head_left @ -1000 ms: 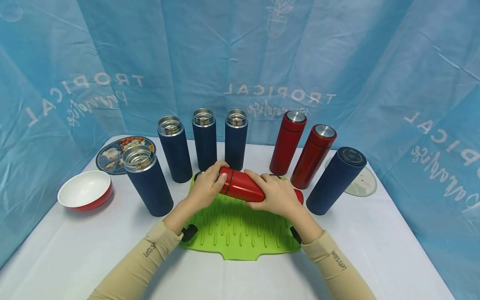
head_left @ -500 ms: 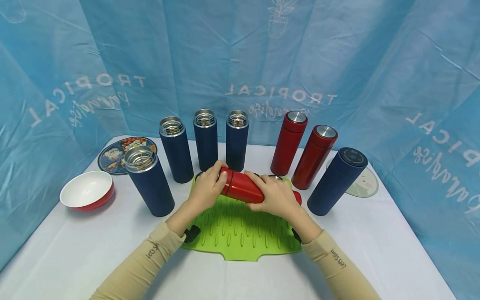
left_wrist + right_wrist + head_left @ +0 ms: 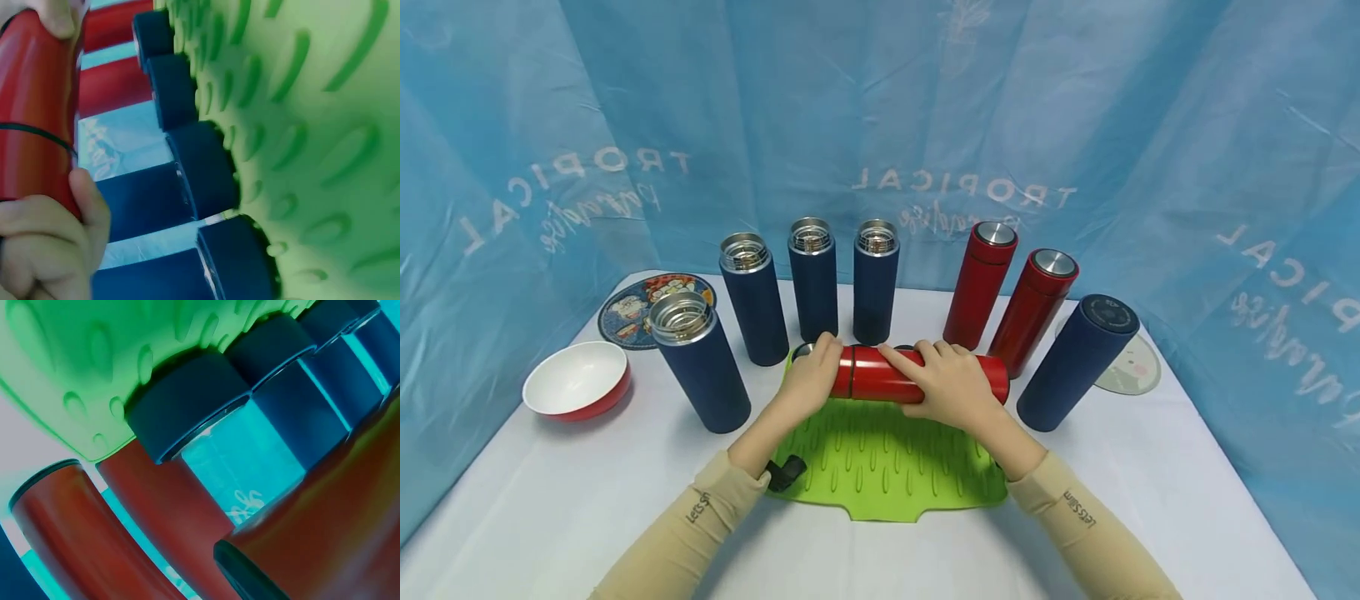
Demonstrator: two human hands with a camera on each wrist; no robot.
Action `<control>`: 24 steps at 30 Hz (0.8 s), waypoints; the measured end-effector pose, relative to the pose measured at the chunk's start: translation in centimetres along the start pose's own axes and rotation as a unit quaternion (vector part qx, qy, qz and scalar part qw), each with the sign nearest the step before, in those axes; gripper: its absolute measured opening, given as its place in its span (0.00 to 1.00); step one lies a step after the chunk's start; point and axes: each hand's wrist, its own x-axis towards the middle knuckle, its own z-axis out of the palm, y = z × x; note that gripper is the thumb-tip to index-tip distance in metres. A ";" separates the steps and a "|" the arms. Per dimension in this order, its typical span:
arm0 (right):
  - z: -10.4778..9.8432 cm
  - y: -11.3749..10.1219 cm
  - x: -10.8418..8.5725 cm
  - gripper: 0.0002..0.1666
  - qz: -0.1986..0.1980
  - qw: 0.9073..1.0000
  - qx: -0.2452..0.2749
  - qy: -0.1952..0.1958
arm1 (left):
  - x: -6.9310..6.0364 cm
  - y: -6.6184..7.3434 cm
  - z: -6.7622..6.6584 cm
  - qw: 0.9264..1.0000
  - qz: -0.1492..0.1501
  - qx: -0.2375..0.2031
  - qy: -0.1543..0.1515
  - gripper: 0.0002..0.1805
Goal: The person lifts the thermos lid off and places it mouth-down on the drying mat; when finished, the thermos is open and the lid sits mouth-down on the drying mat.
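Observation:
In the head view both hands hold a red thermos flask [image 3: 887, 375] almost level above a green ridged mat [image 3: 887, 467]. My left hand [image 3: 808, 379] grips its lid end, left of the dark seam. Around the body, nearer the base, curl the fingers of my right hand [image 3: 955, 387]. The seam shows closely in the left wrist view, with the left fingers and thumb on the flask [image 3: 37, 81]. Several dark blue lids [image 3: 203, 165] stand along the mat's far side, partly hidden by the hands in the head view. The right wrist view shows the flask's base end [image 3: 337, 537].
Several lidless blue flasks [image 3: 703, 375] stand at the left and back. To the right are two red flasks [image 3: 976, 292] with lids and a blue flask [image 3: 1071, 367]. A red-and-white bowl [image 3: 576, 379], a patterned round mat [image 3: 628, 321] and a pale round mat [image 3: 1127, 371] flank them.
The red flask has swung from a slant to nearly level, and its base end shows more fully. Both hands stay on it; the left hand has shifted slightly.

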 end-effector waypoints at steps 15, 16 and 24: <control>0.1 0.6 -0.3 0.52 0.024 1.000 0.003 0.008 | 0.3 -0.7 -2.4 0.978 0.126 -0.126 -0.106 0.42; 0.1 0.7 -0.4 0.52 0.027 1.000 0.004 0.010 | 0.3 -0.9 -2.5 0.975 0.158 -0.119 -0.103 0.43; 0.4 1.1 -0.6 0.50 0.034 0.999 0.006 0.034 | 0.2 -1.6 -2.7 0.958 0.263 -0.069 -0.093 0.38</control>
